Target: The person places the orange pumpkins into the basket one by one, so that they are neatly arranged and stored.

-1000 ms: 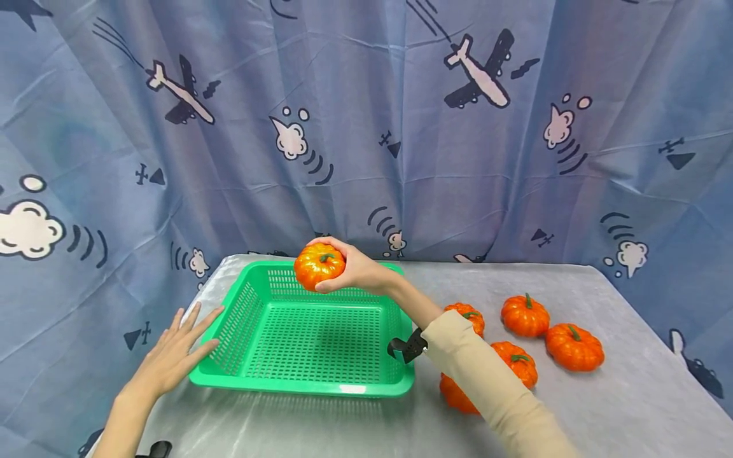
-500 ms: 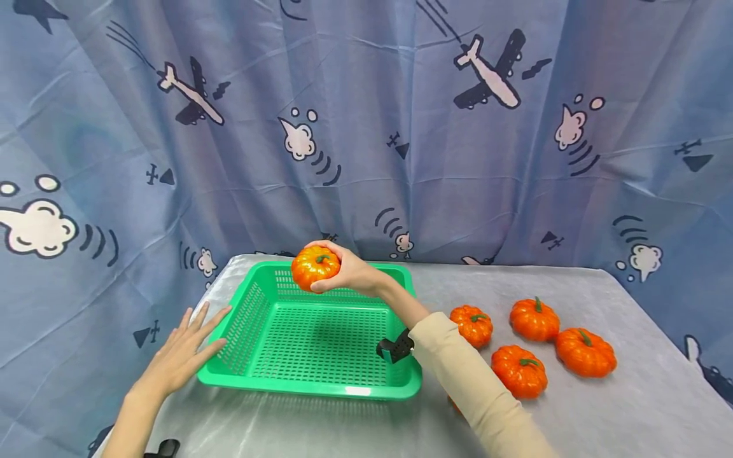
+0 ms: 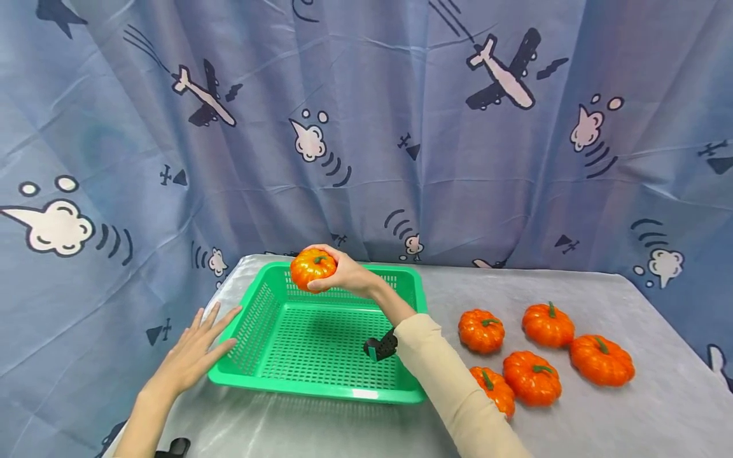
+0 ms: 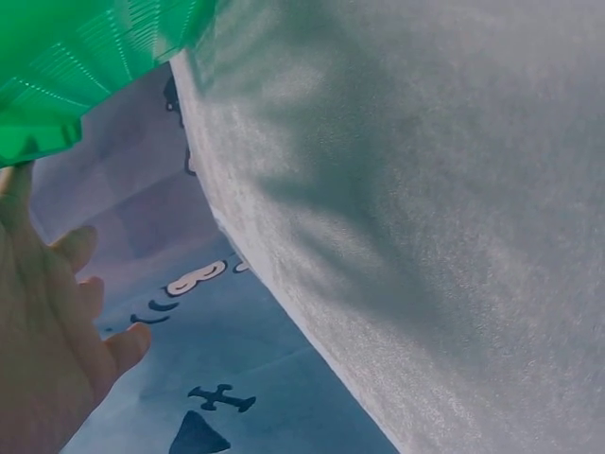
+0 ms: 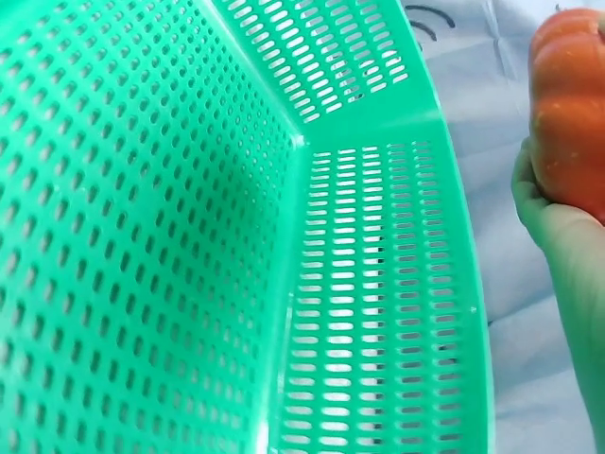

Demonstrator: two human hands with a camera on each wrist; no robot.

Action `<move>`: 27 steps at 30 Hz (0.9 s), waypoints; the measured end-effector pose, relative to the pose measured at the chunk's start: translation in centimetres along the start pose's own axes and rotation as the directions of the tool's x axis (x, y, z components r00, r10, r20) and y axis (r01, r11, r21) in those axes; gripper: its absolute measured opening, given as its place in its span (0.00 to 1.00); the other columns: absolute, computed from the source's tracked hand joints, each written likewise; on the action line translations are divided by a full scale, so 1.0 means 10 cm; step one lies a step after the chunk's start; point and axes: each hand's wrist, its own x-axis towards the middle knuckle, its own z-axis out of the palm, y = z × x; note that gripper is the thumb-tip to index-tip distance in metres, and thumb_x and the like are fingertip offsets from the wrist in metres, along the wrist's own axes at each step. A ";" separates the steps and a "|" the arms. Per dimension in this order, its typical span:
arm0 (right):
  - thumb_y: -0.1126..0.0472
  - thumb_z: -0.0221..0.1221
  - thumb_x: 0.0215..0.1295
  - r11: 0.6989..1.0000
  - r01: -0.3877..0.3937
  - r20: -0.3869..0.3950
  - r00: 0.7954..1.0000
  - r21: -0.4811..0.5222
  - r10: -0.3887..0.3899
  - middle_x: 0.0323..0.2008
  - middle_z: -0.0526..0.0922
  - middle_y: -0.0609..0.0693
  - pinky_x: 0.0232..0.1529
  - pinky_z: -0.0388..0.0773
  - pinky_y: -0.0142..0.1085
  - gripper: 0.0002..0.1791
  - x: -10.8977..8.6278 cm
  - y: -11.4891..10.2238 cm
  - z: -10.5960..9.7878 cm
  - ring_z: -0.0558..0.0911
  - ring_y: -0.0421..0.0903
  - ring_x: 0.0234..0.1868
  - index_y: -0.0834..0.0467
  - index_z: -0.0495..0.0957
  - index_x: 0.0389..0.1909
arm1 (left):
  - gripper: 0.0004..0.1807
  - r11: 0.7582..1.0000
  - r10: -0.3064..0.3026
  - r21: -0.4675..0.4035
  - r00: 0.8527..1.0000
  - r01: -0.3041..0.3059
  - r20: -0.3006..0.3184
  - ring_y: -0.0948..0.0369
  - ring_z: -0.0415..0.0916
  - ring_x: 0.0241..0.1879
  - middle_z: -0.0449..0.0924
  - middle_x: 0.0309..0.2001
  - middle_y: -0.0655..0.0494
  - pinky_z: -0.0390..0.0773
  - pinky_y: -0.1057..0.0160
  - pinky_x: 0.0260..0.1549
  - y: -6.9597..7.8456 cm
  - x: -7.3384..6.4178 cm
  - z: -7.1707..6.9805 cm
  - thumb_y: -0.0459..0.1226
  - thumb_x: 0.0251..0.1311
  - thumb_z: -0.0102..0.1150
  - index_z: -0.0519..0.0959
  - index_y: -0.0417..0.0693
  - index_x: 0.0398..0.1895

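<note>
In the head view my right hand [image 3: 346, 275] grips a small orange pumpkin [image 3: 312, 270] with a green stem, held above the back part of a green plastic basket [image 3: 321, 390]. The right wrist view shows the same pumpkin [image 5: 572, 118] at its right edge, thumb or finger curled beneath it. Slotted walls and a perforated floor make up the basket, and no pumpkin lies on the floor that shows. My left hand [image 3: 191, 351] is spread with straight fingers at the basket's left rim. From the left wrist, a fingertip meets the rim's underside [image 4: 38, 137].
Several more orange pumpkins sit on the table right of the basket, among them one near the basket [image 3: 481, 331] and one farthest right [image 3: 601, 360]. A grey-white cloth covers the table [image 3: 578, 420]. Behind hangs a blue curtain [image 3: 366, 127] with airplane prints.
The whole head view has shifted, so the basket and pumpkins appear farther right. My right hand with its pumpkin has moved left relative to the basket. My left hand stays at the rim.
</note>
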 end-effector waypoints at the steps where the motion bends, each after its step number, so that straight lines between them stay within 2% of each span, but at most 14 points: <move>1: 0.71 0.62 0.55 1.000 -0.009 -0.002 1.000 0.001 0.009 0.55 0.71 0.56 0.46 0.79 0.40 0.35 0.02 0.03 0.00 0.74 0.50 0.50 0.55 0.64 0.64 | 0.33 1.000 -0.003 -0.003 1.000 0.003 0.000 0.31 0.33 0.70 0.39 0.75 0.38 0.43 0.23 0.57 0.00 0.00 0.00 0.53 0.70 0.44 0.51 0.65 0.76; 8: 0.72 0.62 0.56 0.997 -0.071 -0.014 0.997 0.015 0.072 0.56 0.71 0.56 0.49 0.79 0.41 0.36 0.07 0.29 0.02 0.74 0.50 0.51 0.56 0.63 0.66 | 0.33 1.000 -0.011 -0.007 1.000 0.011 0.003 0.31 0.33 0.70 0.38 0.75 0.39 0.42 0.23 0.57 0.00 0.00 0.01 0.53 0.70 0.44 0.51 0.66 0.76; 13: 0.71 0.64 0.55 0.990 -0.141 -0.028 0.990 -0.009 0.140 0.56 0.71 0.55 0.48 0.80 0.41 0.38 0.07 0.42 0.03 0.75 0.50 0.50 0.55 0.62 0.67 | 0.33 1.000 -0.016 -0.005 1.000 0.016 -0.002 0.32 0.33 0.70 0.39 0.75 0.39 0.43 0.23 0.57 0.00 0.00 0.01 0.53 0.70 0.44 0.51 0.66 0.76; 21: 0.71 0.66 0.52 0.983 -0.177 -0.099 0.980 -0.041 0.172 0.55 0.72 0.57 0.47 0.80 0.41 0.37 0.05 0.55 -0.01 0.75 0.50 0.50 0.57 0.64 0.65 | 0.33 1.000 -0.025 -0.006 1.000 0.025 -0.007 0.34 0.33 0.71 0.39 0.76 0.41 0.43 0.20 0.54 0.01 0.02 0.01 0.54 0.70 0.43 0.50 0.67 0.76; 27: 0.68 0.68 0.52 0.975 -0.184 -0.129 0.977 -0.124 0.168 0.54 0.73 0.55 0.46 0.80 0.40 0.37 0.09 0.64 0.05 0.76 0.49 0.49 0.57 0.66 0.64 | 0.33 0.999 -0.040 -0.009 0.999 0.040 0.000 0.35 0.33 0.72 0.39 0.76 0.42 0.44 0.20 0.53 0.00 0.01 0.01 0.54 0.70 0.43 0.50 0.68 0.76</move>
